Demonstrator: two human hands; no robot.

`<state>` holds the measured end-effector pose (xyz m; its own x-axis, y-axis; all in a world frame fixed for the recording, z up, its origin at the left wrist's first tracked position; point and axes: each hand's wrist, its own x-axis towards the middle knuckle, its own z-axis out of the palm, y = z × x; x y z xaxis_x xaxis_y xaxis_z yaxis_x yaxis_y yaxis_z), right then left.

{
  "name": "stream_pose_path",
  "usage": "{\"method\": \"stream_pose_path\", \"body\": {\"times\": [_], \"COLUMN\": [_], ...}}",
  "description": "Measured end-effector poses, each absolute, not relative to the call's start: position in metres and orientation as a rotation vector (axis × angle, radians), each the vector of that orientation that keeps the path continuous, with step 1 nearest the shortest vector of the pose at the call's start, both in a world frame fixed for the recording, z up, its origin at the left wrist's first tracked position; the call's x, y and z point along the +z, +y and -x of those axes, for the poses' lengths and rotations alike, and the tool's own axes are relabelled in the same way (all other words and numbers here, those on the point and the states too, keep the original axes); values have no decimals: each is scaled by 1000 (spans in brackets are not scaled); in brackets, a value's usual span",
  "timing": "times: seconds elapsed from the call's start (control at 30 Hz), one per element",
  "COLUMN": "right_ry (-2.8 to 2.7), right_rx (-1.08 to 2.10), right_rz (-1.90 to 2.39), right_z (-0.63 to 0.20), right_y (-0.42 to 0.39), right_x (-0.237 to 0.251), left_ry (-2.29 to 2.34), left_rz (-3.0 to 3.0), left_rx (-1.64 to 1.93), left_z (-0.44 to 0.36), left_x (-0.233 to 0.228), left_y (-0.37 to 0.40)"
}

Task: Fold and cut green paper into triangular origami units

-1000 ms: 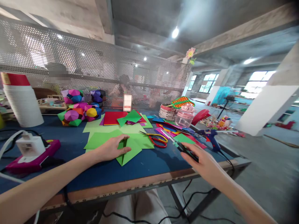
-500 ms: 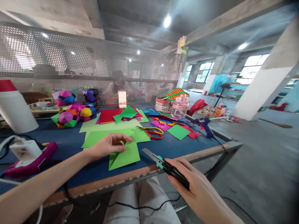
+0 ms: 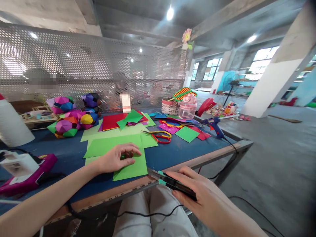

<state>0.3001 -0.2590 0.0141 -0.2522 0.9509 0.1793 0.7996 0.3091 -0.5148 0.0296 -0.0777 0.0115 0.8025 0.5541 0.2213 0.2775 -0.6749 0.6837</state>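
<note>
Lining up the knife [image 3: 176, 185] with the green paper [image 3: 138, 167] seems the step; next calls for steady paper. It lies near the front edge of the bench [image 3: 165, 159], beneath the left hand [image 3: 120, 157], loosely curled, thumb apart. The right hand [image 3: 197, 191] grips the knife. The bench is blue-topped; beyond stand a mesh screen [image 3: 103, 52] and pillar [image 3: 274, 75].
</note>
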Motion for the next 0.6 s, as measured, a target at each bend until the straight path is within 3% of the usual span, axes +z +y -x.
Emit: {"method": "stream_pose_path", "body": {"times": [0.17,0.4,0.6], "right_ry": [-2164,-2232,-2268], "right_rx": [435,429,442], "right_rz": [1623,1684,1647], "right_z": [-299,-299,-292], "right_y": [-260,-261,-256], "right_x": [18,21,29], "left_ry": [533,514,578], "left_rz": [-2579,-2732,-2769], "left_rx": [515,99,47], "left_z": [-32,-36,-35], "left_x": [13,16,16], "left_y": [-85,-83,-84]}}
